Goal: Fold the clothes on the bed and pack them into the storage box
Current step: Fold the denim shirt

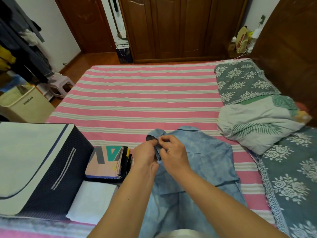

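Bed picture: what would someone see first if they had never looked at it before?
Probably the two hands, left hand and right hand, pinching the sleeve cuff of a blue shirt spread on the near side. Then the bright pink striped bedsheet, and the dark storage box at the left.

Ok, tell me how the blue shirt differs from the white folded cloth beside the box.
The blue shirt lies spread open, unfolded; the white folded cloth is a neat flat rectangle. Both hands, left hand and right hand, pinch the blue shirt near its placket; nothing touches the white folded cloth. The shirt is mottled blue and covers more bed; the cloth is plain white. Both rest on the striped bed.
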The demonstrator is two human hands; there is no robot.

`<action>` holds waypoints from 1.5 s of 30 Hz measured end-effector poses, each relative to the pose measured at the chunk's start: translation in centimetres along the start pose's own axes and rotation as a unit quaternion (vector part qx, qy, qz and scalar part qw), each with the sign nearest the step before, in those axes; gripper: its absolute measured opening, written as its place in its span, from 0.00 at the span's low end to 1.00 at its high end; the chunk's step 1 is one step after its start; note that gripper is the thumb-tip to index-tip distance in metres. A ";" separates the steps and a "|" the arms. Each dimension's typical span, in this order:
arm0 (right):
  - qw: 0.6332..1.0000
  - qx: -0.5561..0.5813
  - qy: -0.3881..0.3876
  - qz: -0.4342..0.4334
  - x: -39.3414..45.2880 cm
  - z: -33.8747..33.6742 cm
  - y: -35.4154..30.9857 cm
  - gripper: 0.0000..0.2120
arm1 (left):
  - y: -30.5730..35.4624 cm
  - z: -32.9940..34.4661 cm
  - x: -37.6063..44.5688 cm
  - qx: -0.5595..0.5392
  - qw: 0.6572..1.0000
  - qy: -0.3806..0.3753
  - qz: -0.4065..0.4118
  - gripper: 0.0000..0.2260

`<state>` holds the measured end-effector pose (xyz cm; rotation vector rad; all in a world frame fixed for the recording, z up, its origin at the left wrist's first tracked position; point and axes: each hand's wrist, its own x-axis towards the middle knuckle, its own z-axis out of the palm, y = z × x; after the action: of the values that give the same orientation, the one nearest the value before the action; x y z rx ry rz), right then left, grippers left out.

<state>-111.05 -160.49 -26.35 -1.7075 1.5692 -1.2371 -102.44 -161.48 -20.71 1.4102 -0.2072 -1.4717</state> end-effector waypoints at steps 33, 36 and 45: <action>0.743 -0.134 0.267 0.600 -15.9 -1.4 42.7 0.22 | -21.3 -4.3 46.4 0.841 0.307 -0.227 0.383 0.29; 0.761 -0.202 0.252 0.563 -16.1 -1.6 41.5 0.20 | -23.4 -5.4 49.4 0.873 0.337 -0.160 0.314 0.28; 0.878 -0.434 -0.166 0.116 -9.4 3.9 41.4 0.32 | -21.9 -6.9 48.4 0.832 0.488 -0.054 0.260 0.28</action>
<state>-127.37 -160.76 -65.69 -1.9833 2.1752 -0.0465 -97.33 -184.08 -69.04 2.1969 -2.4317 -0.4111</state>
